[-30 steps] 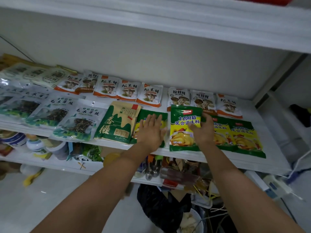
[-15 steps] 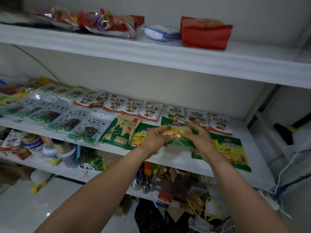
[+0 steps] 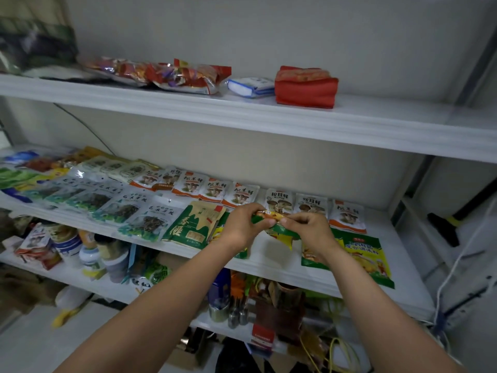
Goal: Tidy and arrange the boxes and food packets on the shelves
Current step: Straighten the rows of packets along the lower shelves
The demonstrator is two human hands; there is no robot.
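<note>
The light here is soft and rather dim, with a cool grey tone. The clear packets (image 3: 88, 195) give small white glare. Shadow lies under the upper shelf (image 3: 242, 114). The top left corner is blurred, and the straight shelf lines bend near the edges.

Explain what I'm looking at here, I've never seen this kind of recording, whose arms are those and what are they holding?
There is no machine. A person wears a camera on the head, looking forward and down, so both arms are the person's own. The left hand and right hand together pinch a green and yellow food packet over the middle shelf. On that shelf lie rows of mushroom packets and more green packets. A red package sits on the top shelf.
</note>
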